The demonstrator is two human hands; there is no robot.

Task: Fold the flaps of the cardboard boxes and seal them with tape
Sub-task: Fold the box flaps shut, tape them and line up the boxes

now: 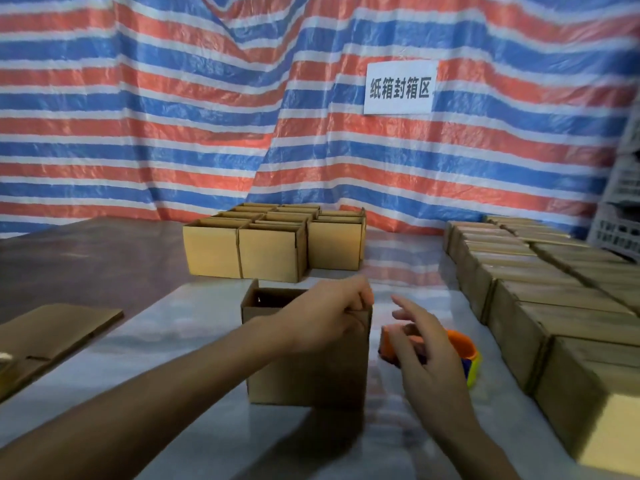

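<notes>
Currently left hand (pixel 325 318) on box (pixel 308 375)

Logged glossy grey-brown tabletop (pixel 166 344), reflective. Noted on it: open brown cardboard box (pixel 308 372) standing at centre; orange, blue and yellow plastic tape dispenser (pixel 464 342) just right of it; flattened brown cardboard sheets (pixel 52 334) at left edge; cluster of open-topped cardboard boxes (pixel 270 252) at back, touching each other; rows of closed cardboard boxes (pixel 540 299) packed along right side.
</notes>
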